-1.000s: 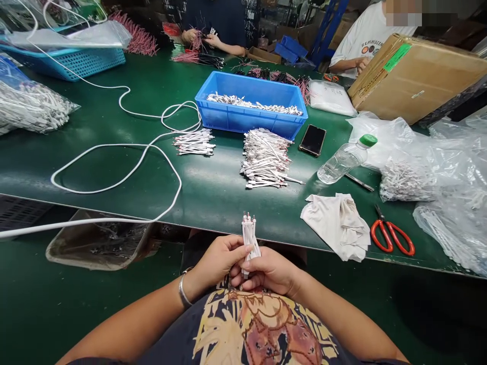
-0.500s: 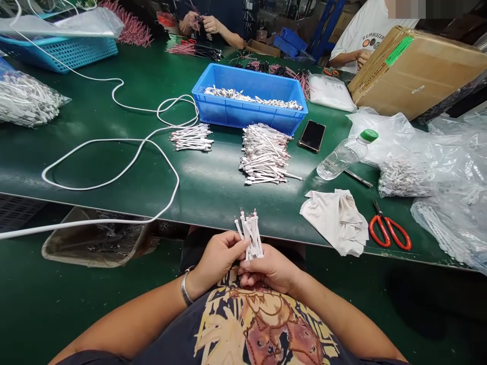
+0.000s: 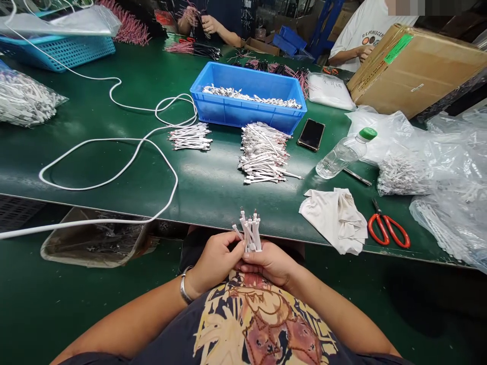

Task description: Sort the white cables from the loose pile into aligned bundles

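Cables [image 3: 256,235] have fanned out; one leans apart in the pinched left hand [image 3: 220,257], so it's singled out. Right hand [image 3: 273,262] curls closed round the rest.

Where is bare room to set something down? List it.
Bare: the stretch beyond the held leads, between the white cord and cloth; also the gap between the small pile and large pile of leads. Crowded: the right side, with bottle, scissors and plastic bags.

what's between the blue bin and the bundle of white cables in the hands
In the head view, the larger pile of short white cables lies in front of the blue bin, followed by bare green tabletop toward the held bundle.
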Demonstrator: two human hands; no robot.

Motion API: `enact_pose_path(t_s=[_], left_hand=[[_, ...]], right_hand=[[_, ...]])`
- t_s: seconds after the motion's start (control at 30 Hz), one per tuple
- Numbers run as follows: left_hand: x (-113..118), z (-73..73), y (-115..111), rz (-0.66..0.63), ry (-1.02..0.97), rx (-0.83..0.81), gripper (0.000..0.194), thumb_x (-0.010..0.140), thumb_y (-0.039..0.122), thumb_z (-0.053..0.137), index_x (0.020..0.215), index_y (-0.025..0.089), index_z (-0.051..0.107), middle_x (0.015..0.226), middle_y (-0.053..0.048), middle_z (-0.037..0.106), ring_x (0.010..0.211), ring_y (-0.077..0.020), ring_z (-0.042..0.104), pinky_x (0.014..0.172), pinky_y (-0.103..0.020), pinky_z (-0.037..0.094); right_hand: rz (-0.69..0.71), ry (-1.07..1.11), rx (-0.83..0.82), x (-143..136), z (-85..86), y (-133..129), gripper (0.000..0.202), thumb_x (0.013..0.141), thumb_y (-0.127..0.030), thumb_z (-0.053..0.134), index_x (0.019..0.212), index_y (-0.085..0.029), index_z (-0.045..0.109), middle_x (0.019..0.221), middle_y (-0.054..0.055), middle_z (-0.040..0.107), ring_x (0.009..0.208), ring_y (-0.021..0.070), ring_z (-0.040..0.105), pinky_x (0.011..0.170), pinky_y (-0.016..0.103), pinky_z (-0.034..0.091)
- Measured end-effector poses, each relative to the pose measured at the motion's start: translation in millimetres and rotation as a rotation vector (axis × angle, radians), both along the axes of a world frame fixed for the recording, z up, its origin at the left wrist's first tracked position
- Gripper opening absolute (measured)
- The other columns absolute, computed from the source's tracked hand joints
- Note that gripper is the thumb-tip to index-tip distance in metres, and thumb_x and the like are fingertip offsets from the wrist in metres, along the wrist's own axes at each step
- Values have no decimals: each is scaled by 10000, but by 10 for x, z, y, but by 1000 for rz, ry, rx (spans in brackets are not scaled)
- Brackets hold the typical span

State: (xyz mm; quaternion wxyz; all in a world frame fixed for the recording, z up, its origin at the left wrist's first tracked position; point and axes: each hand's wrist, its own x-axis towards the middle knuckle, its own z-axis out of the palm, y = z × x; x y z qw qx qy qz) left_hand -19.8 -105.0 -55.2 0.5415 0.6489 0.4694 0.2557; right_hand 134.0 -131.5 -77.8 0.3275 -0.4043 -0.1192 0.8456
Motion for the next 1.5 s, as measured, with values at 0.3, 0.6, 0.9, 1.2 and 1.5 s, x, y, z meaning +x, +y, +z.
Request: enact_pose_path(t_s=[0.3,0.6,0.9,1.2,1.5], left_hand=[[1,-56,5,15,-6,-7,217,832,307,507,813,148,655,775,-31,670,704,-143,587,668,-238,439],[7,-20,-12,28,-94,-132,246,837,346,501,813,135,625,707,-27,642,542,-103,539,540,-210,421],[-20,-7,-51,60,-82,-33,194,836,307,521,841,150,636,734,-21,649,640,-111,570,629,-211,450],[2,-87,-127,150,-293,-276,159,826,320,548,844,169,500,714,19,604,584,-85,555,563,-206,445],[61,-126,-88,151,-340,-544,314,744,435,624,838,143,559,592,35,575,439,-70,461,433,-196,354]], right_hand=[[72,-35,79,24,-4,-8,408,548,-261,834,860,-75,648,708,52,667,632,107,643,588,172,502],[57,10,60,32,0,-7,484,708,-514,673,863,-57,635,672,72,638,580,122,647,564,187,521],[21,-2,104,-21,14,-41,565,758,-596,567,963,-70,607,657,72,645,482,103,607,456,171,486],[63,-46,162,-5,28,-73,419,664,-403,748,912,-87,631,678,39,629,586,101,621,518,163,488],[85,-44,140,-1,8,-72,397,625,-366,780,883,-98,642,725,34,635,606,95,619,551,172,485]])
